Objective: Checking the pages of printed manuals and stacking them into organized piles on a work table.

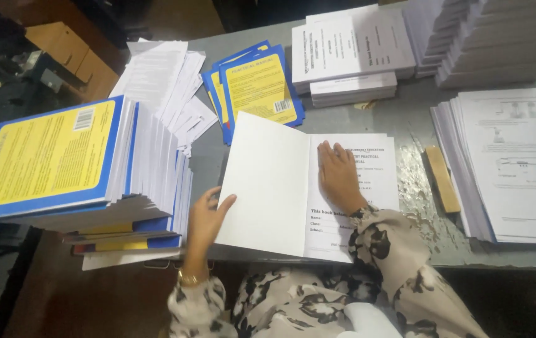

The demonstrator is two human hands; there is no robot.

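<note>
An open booklet lies on the grey table in front of me, its blank white cover lifted to the left and its printed title page showing on the right. My right hand presses flat on that title page next to the fold. My left hand holds the lower left edge of the lifted cover, fingers curled around it. Both sleeves are a cream and black patterned fabric.
A tall leaning stack of blue and yellow booklets stands at the left. Loose blue and yellow covers lie behind the open booklet. White page stacks fill the back; printed sheets and a wooden block are at the right.
</note>
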